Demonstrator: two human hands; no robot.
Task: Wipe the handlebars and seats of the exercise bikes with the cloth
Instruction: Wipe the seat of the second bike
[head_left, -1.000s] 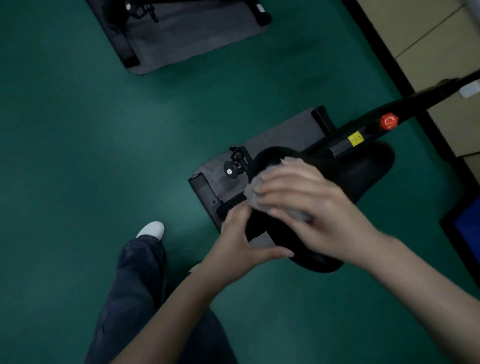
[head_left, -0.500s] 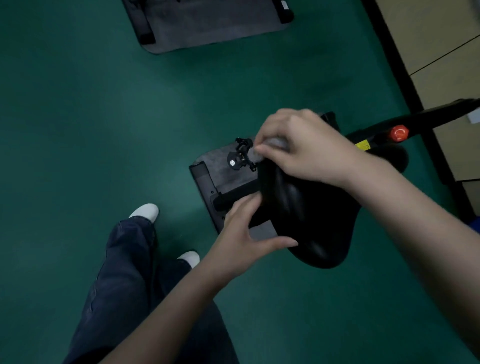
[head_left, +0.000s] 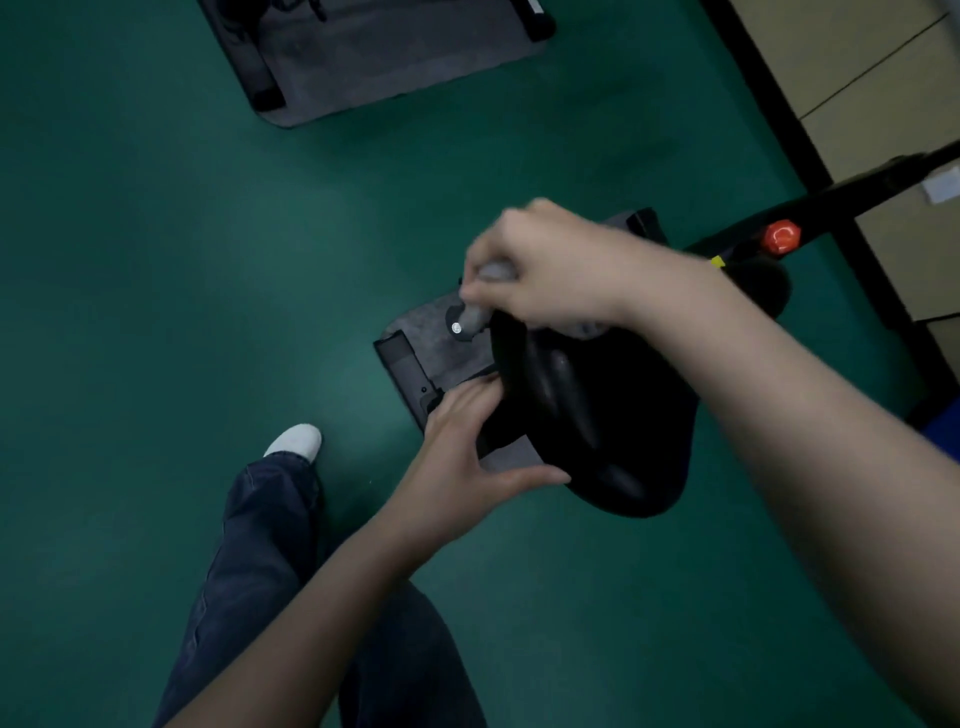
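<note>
Cloth (head_left: 475, 318), grey, clamped in curled fingers of right hand (head_left: 545, 265), pressed on nose of black seat (head_left: 597, 415) just beneath; left hand (head_left: 457, 462) flat, fingers straight, touching seat's side, apart from right.

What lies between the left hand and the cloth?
Head view: the narrow end of the seat and a strip of grey mat lie between the left hand and the cloth, which the right hand grips.
</note>
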